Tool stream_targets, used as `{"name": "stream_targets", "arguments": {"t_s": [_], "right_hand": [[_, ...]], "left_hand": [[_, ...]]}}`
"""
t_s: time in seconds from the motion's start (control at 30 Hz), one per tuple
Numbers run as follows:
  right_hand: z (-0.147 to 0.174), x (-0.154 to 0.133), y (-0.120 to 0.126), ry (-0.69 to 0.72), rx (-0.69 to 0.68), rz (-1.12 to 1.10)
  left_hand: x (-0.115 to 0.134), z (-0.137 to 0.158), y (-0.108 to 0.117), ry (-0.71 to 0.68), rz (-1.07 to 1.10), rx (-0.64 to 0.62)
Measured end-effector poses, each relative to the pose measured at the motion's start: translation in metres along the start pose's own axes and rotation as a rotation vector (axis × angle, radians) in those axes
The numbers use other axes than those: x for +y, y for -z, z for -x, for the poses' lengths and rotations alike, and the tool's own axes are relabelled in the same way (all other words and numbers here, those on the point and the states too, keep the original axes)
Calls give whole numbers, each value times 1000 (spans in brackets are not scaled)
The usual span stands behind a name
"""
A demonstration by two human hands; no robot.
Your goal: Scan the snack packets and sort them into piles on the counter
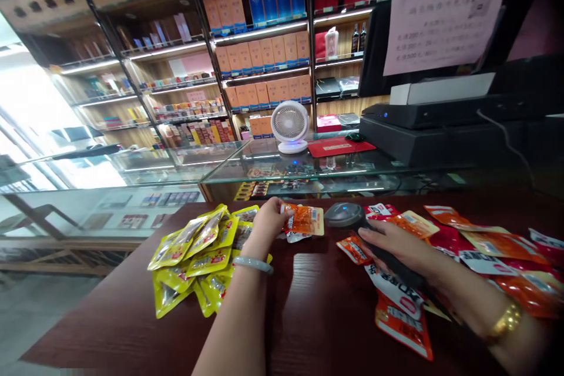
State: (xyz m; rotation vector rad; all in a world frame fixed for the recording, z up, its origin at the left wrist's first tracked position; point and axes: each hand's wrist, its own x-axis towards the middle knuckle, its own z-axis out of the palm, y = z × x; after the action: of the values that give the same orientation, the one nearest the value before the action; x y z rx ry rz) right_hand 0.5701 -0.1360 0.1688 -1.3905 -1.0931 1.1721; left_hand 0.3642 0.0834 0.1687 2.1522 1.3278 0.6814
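My left hand [269,224] pinches an orange snack packet [305,220] by its left end, just above the dark tabletop. Another, whitish packet [298,237] shows beneath it. My right hand [396,242] is wrapped over the handle of a black barcode scanner [344,215], whose rounded head points toward the orange packet. Below the right fingers lies a small orange packet [353,250]. Yellow snack packets [198,247] are heaped to the left of my left forearm, which hides part of them. Red, white and orange packets [489,247] spread around and beneath my right forearm.
Behind the dark table [308,317] runs a glass display counter [264,167]. On it stand a small white fan [291,123], a red mat [339,147] and a black cash drawer [423,138]. A monitor with a pink sign [445,26] rises above. Stocked shelves [264,56] line the wall.
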Motion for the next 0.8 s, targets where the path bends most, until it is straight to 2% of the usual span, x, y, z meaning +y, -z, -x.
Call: {"name": "stream_targets", "arguments": {"t_s": [0.3, 0.8], "right_hand": [[0, 3, -1, -7, 15, -12], [0, 5, -5, -7, 10, 24]], "left_hand": [[4, 3, -5, -37, -106, -22], [10, 8, -11, -51, -127, -44]]}}
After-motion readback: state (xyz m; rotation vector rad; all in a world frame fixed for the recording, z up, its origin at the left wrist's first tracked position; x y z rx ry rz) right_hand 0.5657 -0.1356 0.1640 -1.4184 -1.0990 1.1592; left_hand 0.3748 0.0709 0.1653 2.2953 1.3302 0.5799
